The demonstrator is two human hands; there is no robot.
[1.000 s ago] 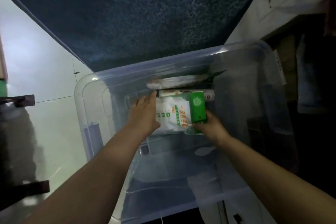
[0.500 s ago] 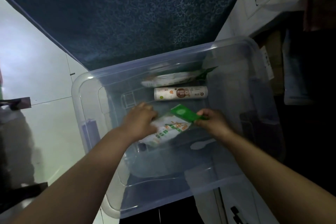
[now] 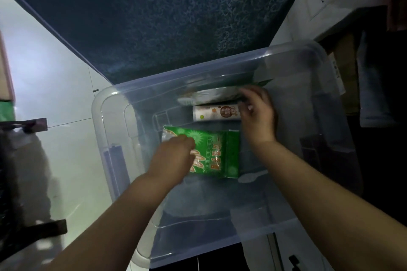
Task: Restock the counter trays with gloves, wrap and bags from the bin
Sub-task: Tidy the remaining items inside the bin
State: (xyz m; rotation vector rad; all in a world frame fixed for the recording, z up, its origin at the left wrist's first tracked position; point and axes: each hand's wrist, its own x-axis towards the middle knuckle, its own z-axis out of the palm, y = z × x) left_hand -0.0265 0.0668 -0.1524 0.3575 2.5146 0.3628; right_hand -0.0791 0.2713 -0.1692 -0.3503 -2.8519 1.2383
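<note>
**Head view: both hands inside the bin, left hand on the green packet**

I am looking down into a clear plastic bin, and both forearms reach in over its near edge. The left hand lies on the left part of a green packet; its fingers are curled down onto the printed face and hold it; the thumb is hidden. The packet is near the middle of the bin, printed side up, apart from the side walls. Beyond it, toward the far edge, a white roll lies crosswise; behind the roll a flat pale packet leans at the far wall. The right hand is at the right end of the roll and the flat packet; its fingers are blurred, so I cannot tell whether they grip either item or are only near them. Pale floor tiles lie past the bin's left edge; a dark blue patterned cloth lies past its far edge.
</note>
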